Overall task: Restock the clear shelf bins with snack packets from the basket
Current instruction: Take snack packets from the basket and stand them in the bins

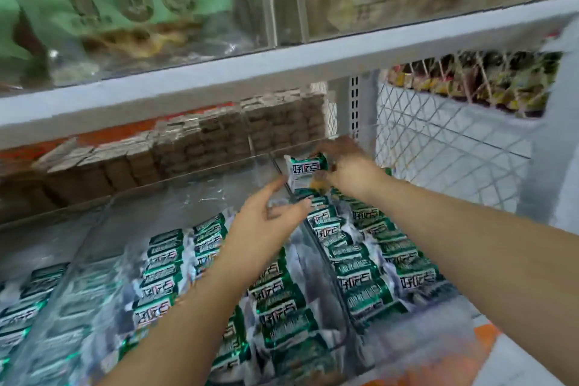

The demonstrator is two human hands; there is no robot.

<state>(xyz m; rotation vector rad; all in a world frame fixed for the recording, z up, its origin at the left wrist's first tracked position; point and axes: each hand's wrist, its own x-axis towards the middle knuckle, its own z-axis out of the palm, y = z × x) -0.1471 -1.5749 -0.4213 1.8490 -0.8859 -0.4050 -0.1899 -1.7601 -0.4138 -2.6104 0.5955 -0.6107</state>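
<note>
At the far, 12 o'clock end of the rightmost clear bin (297, 149), the right hand (347, 166) closes its grip on one green-and-white snack packet (305, 168), held above the stocked rows (369, 260) with its long axis roughly 9 to 3 o'clock and its printed face toward the camera. At its 7 o'clock the left hand (266, 222) hovers, grip loose and empty, fingers pointing to 1 o'clock.
</note>
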